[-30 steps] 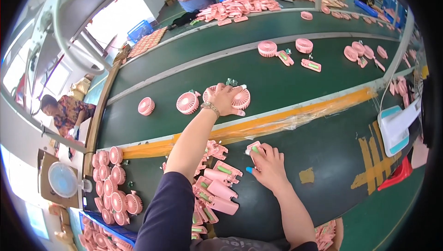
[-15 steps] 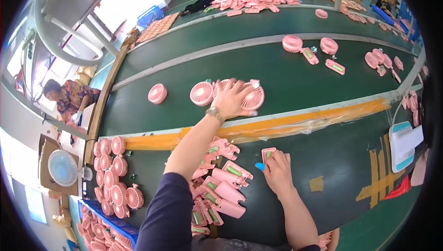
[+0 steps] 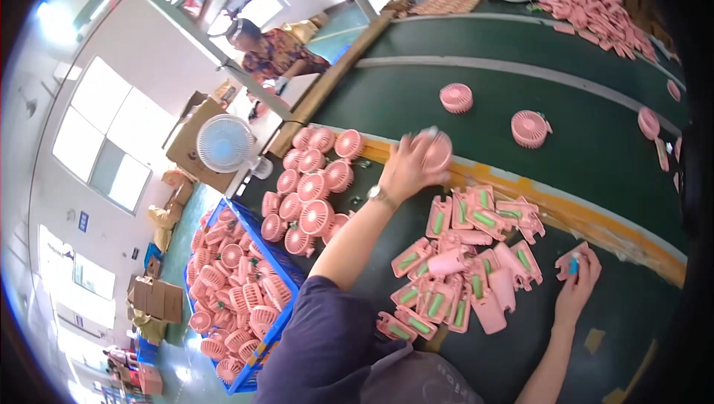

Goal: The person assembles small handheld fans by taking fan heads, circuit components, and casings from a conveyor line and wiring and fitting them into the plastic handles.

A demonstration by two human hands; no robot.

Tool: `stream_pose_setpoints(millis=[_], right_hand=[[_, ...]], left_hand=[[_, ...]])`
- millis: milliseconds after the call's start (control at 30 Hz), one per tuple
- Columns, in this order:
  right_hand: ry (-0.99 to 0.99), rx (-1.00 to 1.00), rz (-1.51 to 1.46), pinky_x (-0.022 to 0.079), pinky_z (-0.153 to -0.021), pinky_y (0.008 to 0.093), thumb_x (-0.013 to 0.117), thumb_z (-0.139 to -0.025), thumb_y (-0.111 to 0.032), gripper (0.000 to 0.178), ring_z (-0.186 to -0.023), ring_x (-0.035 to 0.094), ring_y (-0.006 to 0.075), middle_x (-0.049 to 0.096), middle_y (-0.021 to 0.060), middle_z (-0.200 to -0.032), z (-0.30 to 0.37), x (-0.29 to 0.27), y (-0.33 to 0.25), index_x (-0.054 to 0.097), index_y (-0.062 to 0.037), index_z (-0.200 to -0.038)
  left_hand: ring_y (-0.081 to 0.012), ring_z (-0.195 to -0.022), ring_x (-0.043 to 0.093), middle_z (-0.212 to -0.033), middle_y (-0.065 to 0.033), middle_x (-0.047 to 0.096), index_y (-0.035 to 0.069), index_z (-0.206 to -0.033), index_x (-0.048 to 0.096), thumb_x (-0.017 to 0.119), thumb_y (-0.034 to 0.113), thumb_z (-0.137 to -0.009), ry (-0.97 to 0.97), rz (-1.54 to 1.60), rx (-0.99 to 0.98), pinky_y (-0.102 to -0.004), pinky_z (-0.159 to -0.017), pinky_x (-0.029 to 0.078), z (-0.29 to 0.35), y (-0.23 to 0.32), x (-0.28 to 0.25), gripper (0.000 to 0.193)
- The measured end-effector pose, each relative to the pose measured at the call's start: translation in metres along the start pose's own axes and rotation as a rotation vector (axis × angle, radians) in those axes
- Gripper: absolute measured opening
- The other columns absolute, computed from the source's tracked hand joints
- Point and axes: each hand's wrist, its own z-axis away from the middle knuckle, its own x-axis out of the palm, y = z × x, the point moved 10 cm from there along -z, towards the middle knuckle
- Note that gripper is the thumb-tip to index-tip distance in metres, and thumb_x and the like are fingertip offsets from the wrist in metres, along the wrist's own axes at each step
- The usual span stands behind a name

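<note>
1. Gripping a pink fan head (image 3: 439, 153) in the left hand (image 3: 407, 170), with fingers spread and curled partway around its body; cannot tell, through the blur, about any second piece behind the palm.
2. Pinching a pink casing (image 3: 563, 263) in the right hand (image 3: 579, 283), closed thumb against fingers, well to the right of the left grip.
3. Apparently midway through a transfer: over the orange-taped strip (image 3: 379, 153), with the green belt (image 3: 476, 140) beyond the grip and grouped fan heads (image 3: 317, 217) to its left.
4. Probably calls next for a secure hold clear of the strip and, for any set-down leftward, for care against knocking the grouped fan heads.
5. Also about: below and right of the left grip, between both hands, heaped casings (image 3: 448, 263); farther down-left, a blue crate (image 3: 277, 262) of fan heads.
</note>
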Motion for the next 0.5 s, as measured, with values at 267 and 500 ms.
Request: stream_pose_setpoints(millis=[267, 500], right_hand=[[0.170, 0.071, 0.019, 0.044, -0.087, 0.0406, 0.050, -0.085, 0.007, 0.027, -0.098, 0.056, 0.0326, 0.059, 0.0154, -0.100, -0.002, -0.005, -0.004, 0.063, 0.0004, -0.108], [0.177, 0.268, -0.247, 0.057, -0.071, 0.0385, 0.053, -0.085, 0.003, 0.018, -0.081, 0.069, 0.0295, 0.067, 0.0139, -0.086, -0.014, -0.009, 0.018, 0.064, 0.0017, -0.098]], left_hand=[[-0.0460, -0.120, 0.050, -0.143, -0.0186, 0.042, 0.018, -0.138, 0.046, 0.082, 0.062, -0.058, -0.733, -0.790, -0.580, -0.0612, -0.094, 0.044, 0.068, -0.116, -0.001, 0.098], [-0.0369, -0.117, 0.054, -0.132, -0.0185, 0.051, 0.021, -0.126, 0.057, 0.076, 0.038, -0.078, -0.185, 0.195, 0.080, -0.0497, -0.093, 0.051, -0.144, 0.151, 0.119, 0.054]])
